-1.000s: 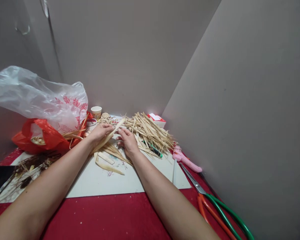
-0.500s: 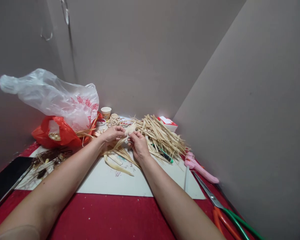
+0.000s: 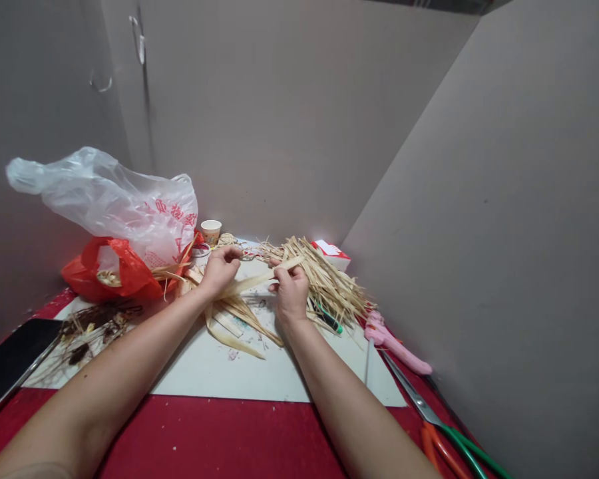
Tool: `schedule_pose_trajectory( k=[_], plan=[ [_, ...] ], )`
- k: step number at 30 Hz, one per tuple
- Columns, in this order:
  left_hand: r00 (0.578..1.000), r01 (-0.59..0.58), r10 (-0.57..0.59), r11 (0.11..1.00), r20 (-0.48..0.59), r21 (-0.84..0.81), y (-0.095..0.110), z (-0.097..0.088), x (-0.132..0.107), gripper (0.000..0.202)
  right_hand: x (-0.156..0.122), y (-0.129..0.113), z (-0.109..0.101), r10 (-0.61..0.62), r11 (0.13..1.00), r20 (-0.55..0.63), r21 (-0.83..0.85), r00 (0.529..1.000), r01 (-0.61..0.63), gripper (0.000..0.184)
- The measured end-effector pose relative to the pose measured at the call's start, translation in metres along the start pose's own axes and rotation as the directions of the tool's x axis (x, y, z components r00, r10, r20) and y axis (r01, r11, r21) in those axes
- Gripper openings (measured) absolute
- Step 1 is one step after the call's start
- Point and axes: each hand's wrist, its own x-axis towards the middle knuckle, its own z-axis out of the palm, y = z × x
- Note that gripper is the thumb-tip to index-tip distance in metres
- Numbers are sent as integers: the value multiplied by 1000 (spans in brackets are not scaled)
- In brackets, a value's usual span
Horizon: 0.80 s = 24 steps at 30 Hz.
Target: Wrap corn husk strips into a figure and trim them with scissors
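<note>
My right hand (image 3: pixel 292 290) is closed on a pale, flat dried-leaf strip (image 3: pixel 256 282), gripping it near its upper end. The strip slants down to the left and passes by my left wrist. My left hand (image 3: pixel 221 267) is raised over the board, with its fingers curled together at the tips; what they pinch, if anything, is hidden. Below the hands, more dried strips (image 3: pixel 237 344) lie on the white board (image 3: pixel 224 382). A thick pile of narrow dry strips (image 3: pixel 329 279) lies just beyond my right hand.
On the left are a red plastic bag (image 3: pixel 87 269), a clear bag (image 3: pixel 114 199) and dark dry fibres (image 3: pixel 87 326). A paper cup (image 3: pixel 211 233) stands at the back. To the right lie a green-capped tool (image 3: pixel 332 320), a pink glue gun (image 3: pixel 397 347), scissors (image 3: pixel 422 406) and a red-white box (image 3: pixel 332 251).
My hands have moved apart, the right one to the right with the strip drawn out straighter. The left hand has shifted slightly left. The view has tilted up a little.
</note>
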Motion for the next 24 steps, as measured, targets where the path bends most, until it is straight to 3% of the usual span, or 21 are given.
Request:
schedule_pose_trajectory(
  k=[4,6,8,10,14,17,24],
  plan=[
    [960,-76,69,997,272,16,13,15,-17,30,-4,-4,2,22,1000,57,-24,998,-20,21],
    [940,-98,97,995,327,-12,14,21,-24,40,-6,-4,3,35,999,95,-20,995,-33,26],
    [942,-65,89,994,324,-84,11,25,-27,39,-7,-4,3,43,999,132,-32,990,-39,29],
    [944,44,14,984,328,-170,9,25,-26,33,-7,-4,3,26,999,136,-46,990,-20,30],
    [920,276,-164,916,356,-291,12,22,-20,27,-5,-3,3,-22,998,59,-50,998,25,45],
    [921,330,-210,868,328,-371,16,19,-19,31,-5,-3,4,16,998,34,-55,999,-14,54],
    [869,450,-312,822,384,-349,12,12,-16,34,-6,0,3,128,992,180,-40,975,-123,29]
  ],
)
